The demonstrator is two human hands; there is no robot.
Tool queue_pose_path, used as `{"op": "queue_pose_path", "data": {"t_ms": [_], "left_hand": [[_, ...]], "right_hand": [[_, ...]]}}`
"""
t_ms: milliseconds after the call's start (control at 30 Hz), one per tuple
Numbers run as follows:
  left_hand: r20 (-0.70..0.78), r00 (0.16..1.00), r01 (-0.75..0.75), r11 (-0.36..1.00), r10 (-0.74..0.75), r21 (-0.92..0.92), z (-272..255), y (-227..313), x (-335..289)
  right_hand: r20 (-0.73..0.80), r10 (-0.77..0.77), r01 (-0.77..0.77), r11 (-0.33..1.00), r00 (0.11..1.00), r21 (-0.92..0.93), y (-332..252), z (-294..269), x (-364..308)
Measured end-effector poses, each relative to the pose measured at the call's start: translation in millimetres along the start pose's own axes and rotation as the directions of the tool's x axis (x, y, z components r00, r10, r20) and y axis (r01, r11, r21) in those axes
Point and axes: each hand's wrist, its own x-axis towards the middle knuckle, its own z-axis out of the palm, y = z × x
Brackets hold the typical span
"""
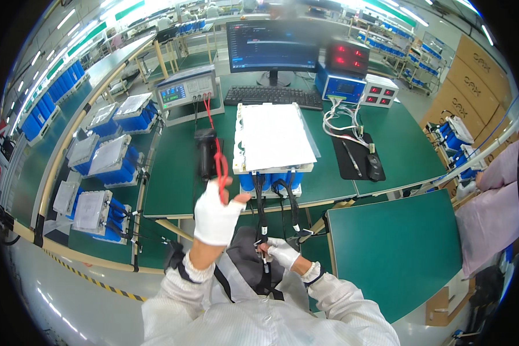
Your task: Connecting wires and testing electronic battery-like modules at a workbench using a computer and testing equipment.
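Note:
Beside the hanging loop of a red cable (pixel 219 164), my left hand (pixel 216 216) is raised in a white fingerless glove. Its thumb stands apart from the fingers, and the cable overlaps the fingertips; no firm grip shows. Lower down, my right hand (pixel 282 254), gloved alike, pinches a black cable (pixel 263 222) near its end, over my lap. This cable hangs from the front of a blue-celled battery pack (pixel 247 183). White sheets (pixel 274 135) cover the top of the pack. A second black cable (pixel 294 210) hangs to the right of the first.
A bench meter (pixel 184 92) with red and black leads stands back left, near a black cylindrical thing (pixel 206 155). Behind the pack are a keyboard (pixel 274 97) and monitor (pixel 273 49). Several packs fill the left rack (pixel 112 158). A green side table (pixel 395 248) is at right, beside another person's sleeve (pixel 493 213).

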Motion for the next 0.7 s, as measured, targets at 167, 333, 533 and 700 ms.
{"op": "queue_pose_path", "data": {"t_ms": [167,333,533,700], "left_hand": [[0.099,0.979,-0.201,0.940,0.180,0.277,25,38,64],[0.052,0.999,0.001,0.957,0.015,-0.290,17,43,90],[-0.126,0.989,-0.041,0.675,-0.077,-0.737,27,39,100],[-0.266,0.961,-0.120,0.744,-0.080,-0.657,40,33,103]], "right_hand": [[0.016,-0.117,0.110,0.964,0.993,0.240,9,-14,-2],[0.016,-0.053,0.049,0.986,0.998,0.161,6,-15,-7],[0.009,-0.023,0.021,0.990,1.000,0.141,8,-8,-5],[0.043,-0.052,0.044,0.985,0.998,0.167,11,-10,-3]]}}
